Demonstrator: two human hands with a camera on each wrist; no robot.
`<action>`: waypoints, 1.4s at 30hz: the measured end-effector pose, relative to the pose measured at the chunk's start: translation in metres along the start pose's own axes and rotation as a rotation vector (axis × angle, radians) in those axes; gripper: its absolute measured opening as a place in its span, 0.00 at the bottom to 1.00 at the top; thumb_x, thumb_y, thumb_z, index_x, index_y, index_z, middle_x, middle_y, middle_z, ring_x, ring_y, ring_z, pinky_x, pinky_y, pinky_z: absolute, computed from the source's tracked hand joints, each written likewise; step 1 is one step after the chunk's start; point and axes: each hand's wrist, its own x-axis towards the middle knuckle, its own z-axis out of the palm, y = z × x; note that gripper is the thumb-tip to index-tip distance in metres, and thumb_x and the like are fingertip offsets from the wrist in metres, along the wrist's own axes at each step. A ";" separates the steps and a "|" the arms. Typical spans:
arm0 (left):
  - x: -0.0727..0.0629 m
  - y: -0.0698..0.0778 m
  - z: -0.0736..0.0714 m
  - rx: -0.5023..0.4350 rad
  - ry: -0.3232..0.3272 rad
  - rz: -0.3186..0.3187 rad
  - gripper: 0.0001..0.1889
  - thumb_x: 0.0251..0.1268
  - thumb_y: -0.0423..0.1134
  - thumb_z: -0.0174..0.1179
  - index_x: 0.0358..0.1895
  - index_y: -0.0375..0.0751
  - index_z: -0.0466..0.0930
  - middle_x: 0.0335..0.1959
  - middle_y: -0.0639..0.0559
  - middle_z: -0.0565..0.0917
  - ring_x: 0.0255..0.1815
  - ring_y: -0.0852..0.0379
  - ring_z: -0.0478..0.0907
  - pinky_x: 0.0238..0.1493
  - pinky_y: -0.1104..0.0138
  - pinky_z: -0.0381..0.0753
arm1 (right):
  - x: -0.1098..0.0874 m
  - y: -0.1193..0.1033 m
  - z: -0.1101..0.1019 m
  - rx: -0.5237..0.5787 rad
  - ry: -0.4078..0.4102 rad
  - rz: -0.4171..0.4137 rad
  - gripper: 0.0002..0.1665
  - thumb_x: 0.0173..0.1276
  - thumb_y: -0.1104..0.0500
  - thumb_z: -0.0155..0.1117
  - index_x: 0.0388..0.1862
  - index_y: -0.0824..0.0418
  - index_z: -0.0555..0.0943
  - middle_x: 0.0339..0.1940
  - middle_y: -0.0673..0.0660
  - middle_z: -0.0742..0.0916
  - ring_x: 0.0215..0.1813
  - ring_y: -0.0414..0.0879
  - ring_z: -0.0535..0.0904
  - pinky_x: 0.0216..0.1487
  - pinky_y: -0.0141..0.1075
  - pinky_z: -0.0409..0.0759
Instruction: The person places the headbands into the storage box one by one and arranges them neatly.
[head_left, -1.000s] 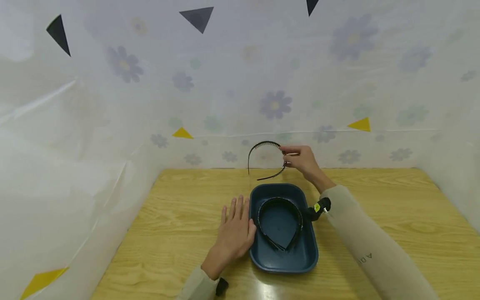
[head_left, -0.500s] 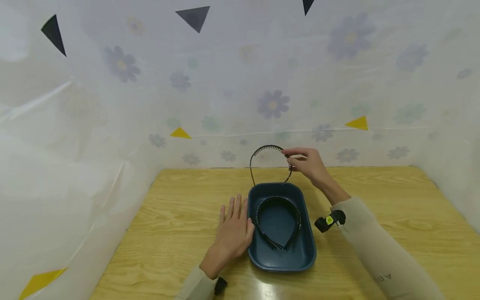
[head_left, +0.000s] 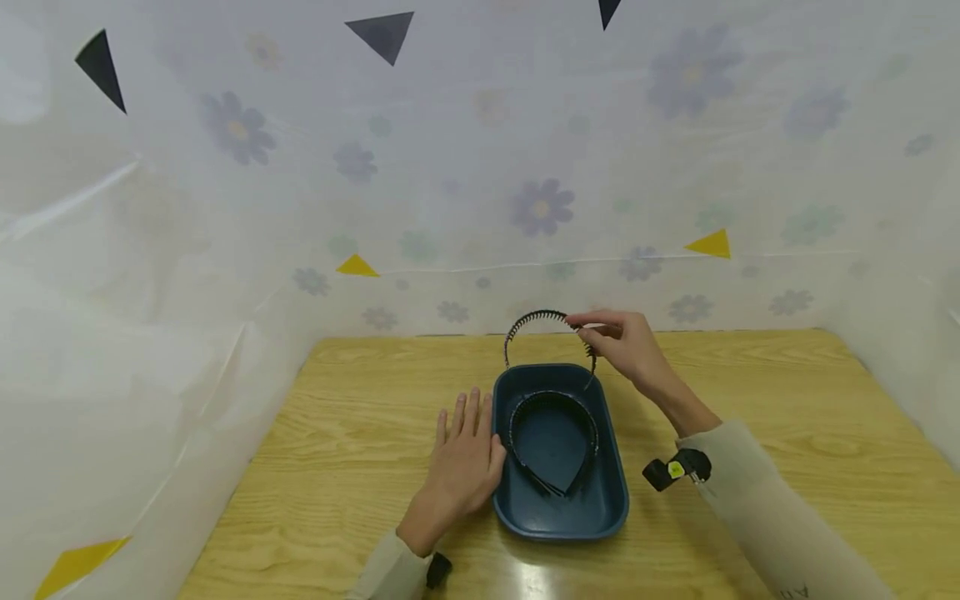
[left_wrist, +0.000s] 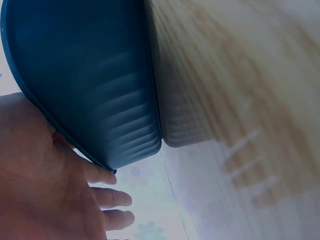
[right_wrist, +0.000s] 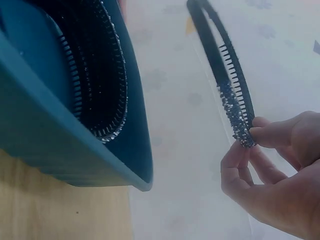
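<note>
A black toothed headband (head_left: pixel 542 315) with a glittery stretch is pinched between the thumb and fingers of my right hand (head_left: pixel 626 346), above the far end of a blue tray (head_left: pixel 558 527). In the right wrist view the glitter on this headband (right_wrist: pixel 232 110) lies right by the fingertips. Inside the tray rest more black headbands (head_left: pixel 581 482), nested together so that their number cannot be told. My left hand (head_left: pixel 467 462) lies with straight fingers against the tray's left side. The left wrist view has its palm (left_wrist: pixel 45 185) beside the tray wall (left_wrist: pixel 90 75).
The tray stands on a wood-grain table (head_left: pixel 360 417). Behind the table hangs a pale flowered sheet (head_left: pixel 450 183) with black and yellow triangles. A black wrist camera (head_left: pixel 675 469) sits at the right cuff, near the tray's right side.
My right hand has come down and slightly right with the headband, which now hangs lower and overlaps the tray's far rim. The left hand keeps its place by the tray.
</note>
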 end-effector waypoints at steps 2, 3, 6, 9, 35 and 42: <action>0.000 -0.001 0.000 0.000 -0.002 -0.002 0.33 0.81 0.45 0.38 0.83 0.35 0.50 0.83 0.37 0.50 0.83 0.37 0.44 0.78 0.39 0.43 | -0.005 0.000 0.001 -0.016 0.004 0.000 0.17 0.79 0.62 0.60 0.61 0.64 0.85 0.59 0.64 0.85 0.46 0.45 0.84 0.42 0.36 0.84; 0.000 -0.001 0.000 0.001 -0.006 -0.005 0.33 0.81 0.45 0.38 0.83 0.35 0.50 0.83 0.38 0.49 0.84 0.38 0.43 0.78 0.39 0.42 | -0.007 0.001 0.001 -0.014 0.006 0.004 0.16 0.79 0.62 0.60 0.60 0.63 0.85 0.58 0.63 0.86 0.45 0.48 0.84 0.41 0.36 0.84; 0.000 -0.002 0.000 0.004 -0.017 -0.014 0.33 0.82 0.46 0.37 0.83 0.36 0.48 0.84 0.39 0.47 0.84 0.40 0.41 0.79 0.40 0.41 | -0.013 0.001 0.003 -0.018 0.003 0.009 0.16 0.78 0.61 0.61 0.60 0.62 0.86 0.56 0.62 0.87 0.44 0.52 0.84 0.41 0.37 0.85; -0.001 -0.002 0.000 0.000 -0.020 -0.018 0.33 0.82 0.46 0.37 0.83 0.37 0.48 0.84 0.40 0.46 0.84 0.40 0.41 0.79 0.40 0.41 | -0.020 0.001 0.005 -0.021 -0.003 0.006 0.16 0.77 0.61 0.62 0.60 0.62 0.86 0.56 0.61 0.87 0.46 0.52 0.85 0.43 0.38 0.86; -0.001 0.000 -0.003 0.000 -0.016 -0.017 0.33 0.82 0.46 0.37 0.83 0.36 0.49 0.84 0.39 0.46 0.84 0.39 0.42 0.79 0.40 0.41 | -0.051 0.007 0.012 -0.014 -0.062 0.018 0.21 0.70 0.64 0.70 0.61 0.64 0.85 0.60 0.62 0.85 0.58 0.58 0.83 0.54 0.32 0.82; -0.002 0.000 -0.003 -0.004 -0.018 -0.021 0.33 0.81 0.46 0.37 0.83 0.37 0.49 0.84 0.39 0.46 0.84 0.41 0.40 0.79 0.40 0.41 | -0.055 0.010 0.011 -0.022 -0.049 -0.032 0.18 0.73 0.66 0.66 0.61 0.64 0.85 0.59 0.62 0.86 0.57 0.55 0.84 0.53 0.29 0.82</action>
